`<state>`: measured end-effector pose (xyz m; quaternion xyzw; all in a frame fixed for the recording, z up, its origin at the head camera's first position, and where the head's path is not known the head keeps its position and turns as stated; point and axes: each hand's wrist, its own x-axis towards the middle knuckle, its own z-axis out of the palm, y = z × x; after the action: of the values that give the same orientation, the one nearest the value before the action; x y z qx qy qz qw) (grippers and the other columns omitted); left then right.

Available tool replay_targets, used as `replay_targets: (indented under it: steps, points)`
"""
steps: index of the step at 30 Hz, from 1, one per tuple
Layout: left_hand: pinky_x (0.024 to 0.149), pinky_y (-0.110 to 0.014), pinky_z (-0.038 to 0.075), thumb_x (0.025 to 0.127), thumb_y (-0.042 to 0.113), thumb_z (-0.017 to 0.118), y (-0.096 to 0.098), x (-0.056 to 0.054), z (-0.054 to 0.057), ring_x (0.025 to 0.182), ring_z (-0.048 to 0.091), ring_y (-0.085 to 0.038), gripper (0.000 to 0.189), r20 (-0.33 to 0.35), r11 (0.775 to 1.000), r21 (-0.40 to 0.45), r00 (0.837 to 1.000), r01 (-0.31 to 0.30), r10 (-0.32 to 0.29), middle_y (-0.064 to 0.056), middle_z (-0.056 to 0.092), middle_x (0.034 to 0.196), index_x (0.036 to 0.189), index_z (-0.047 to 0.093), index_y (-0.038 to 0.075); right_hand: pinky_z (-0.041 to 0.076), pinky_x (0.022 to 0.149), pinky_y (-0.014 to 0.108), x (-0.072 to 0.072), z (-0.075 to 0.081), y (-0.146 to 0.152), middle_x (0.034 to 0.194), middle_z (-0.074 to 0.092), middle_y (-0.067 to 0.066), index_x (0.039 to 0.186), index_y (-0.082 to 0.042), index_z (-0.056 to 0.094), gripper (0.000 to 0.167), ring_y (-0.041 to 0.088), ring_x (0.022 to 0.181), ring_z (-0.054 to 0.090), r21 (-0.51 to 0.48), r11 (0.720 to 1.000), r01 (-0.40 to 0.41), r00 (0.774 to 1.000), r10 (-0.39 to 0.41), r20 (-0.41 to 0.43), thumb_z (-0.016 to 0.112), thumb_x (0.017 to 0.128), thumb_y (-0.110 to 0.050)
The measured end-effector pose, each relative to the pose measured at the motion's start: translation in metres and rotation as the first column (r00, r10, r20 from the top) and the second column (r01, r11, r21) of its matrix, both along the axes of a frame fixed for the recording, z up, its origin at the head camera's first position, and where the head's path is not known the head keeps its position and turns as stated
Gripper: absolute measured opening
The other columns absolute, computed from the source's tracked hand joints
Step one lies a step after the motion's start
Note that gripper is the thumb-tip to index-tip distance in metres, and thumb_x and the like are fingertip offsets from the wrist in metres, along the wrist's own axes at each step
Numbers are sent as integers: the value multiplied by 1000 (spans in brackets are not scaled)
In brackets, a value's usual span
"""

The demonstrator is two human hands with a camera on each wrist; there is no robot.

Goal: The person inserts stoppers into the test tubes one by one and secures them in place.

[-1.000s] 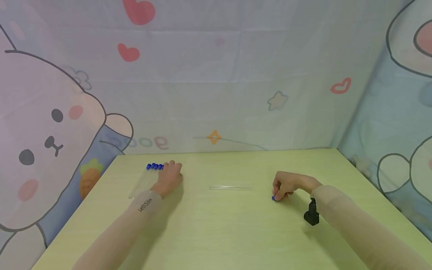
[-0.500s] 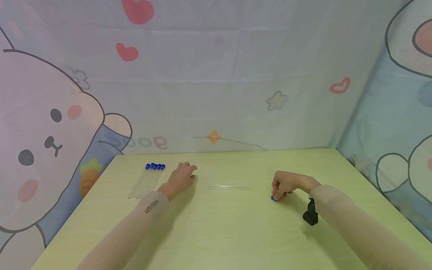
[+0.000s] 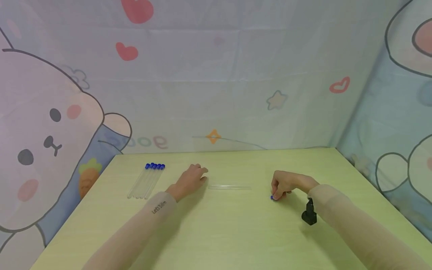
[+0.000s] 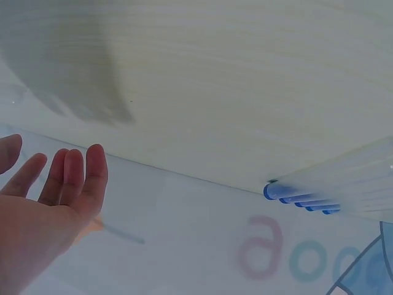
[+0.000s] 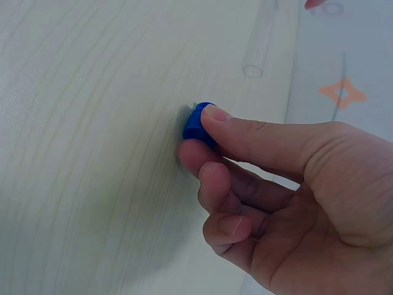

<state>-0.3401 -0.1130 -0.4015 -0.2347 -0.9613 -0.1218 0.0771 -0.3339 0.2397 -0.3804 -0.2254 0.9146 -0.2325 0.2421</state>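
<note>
A small blue cap (image 5: 198, 126) is pinched between the thumb and forefinger of my right hand (image 3: 282, 184), close to the tabletop. Left of that hand, an uncapped clear test tube (image 3: 230, 187) lies crosswise on the table; its round open end shows in the right wrist view. My left hand (image 3: 189, 180) hovers just short of the tube's left end, holding nothing, fingers loosely bent in the left wrist view. Several clear test tubes with blue caps (image 3: 155, 166) lie side by side further left.
The pale wooden table (image 3: 216, 232) ends at a printed cloth backdrop (image 3: 189, 75), with another cloth wall on the right. A black device (image 3: 309, 213) hangs beneath the right sleeve.
My left hand has moved right, away from the row of capped test tubes and towards the lone tube. The right hand stays in place with the blue cap.
</note>
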Motion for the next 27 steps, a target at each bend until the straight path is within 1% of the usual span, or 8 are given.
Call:
replay_targets:
  steps: [5,11,15,21,27]
  points:
    - [71,-38,49,94,11,60,9,0,-1,90,54,-28,30,1,999,1,999,49,-49,-15,62,101,121,63,1,29,43,16,2,2,-3,58,65,1,66,4,69,14,7,46,48,-5,1000,-5,1000,5,0,75,78,0]
    - [74,-36,48,94,10,60,21,1,-2,93,53,-25,31,42,992,18,991,125,-125,-15,62,106,124,62,1,29,42,16,3,2,-3,58,65,1,66,5,69,14,7,46,48,1,1000,1,1000,-1,-4,75,78,0]
    - [76,-36,49,93,10,62,28,2,-2,97,54,-26,32,62,985,13,983,173,-173,-14,62,106,124,62,3,29,42,16,3,1,-3,57,64,0,66,5,68,15,7,46,47,4,1000,6,1000,-6,-3,76,77,0]
    - [79,-31,48,90,9,65,41,5,0,101,54,-21,38,90,968,-37,965,250,-246,-9,63,109,128,62,8,27,41,17,2,0,-3,56,64,2,65,4,69,14,8,45,46,-8,1000,-7,1000,7,0,75,77,1]
    - [79,-28,48,89,4,65,51,9,0,98,54,-19,44,74,949,-77,951,307,-301,-8,63,109,132,60,13,27,41,18,1,0,-3,54,63,1,65,6,69,13,10,46,43,-20,1000,-22,1000,22,19,73,77,3]
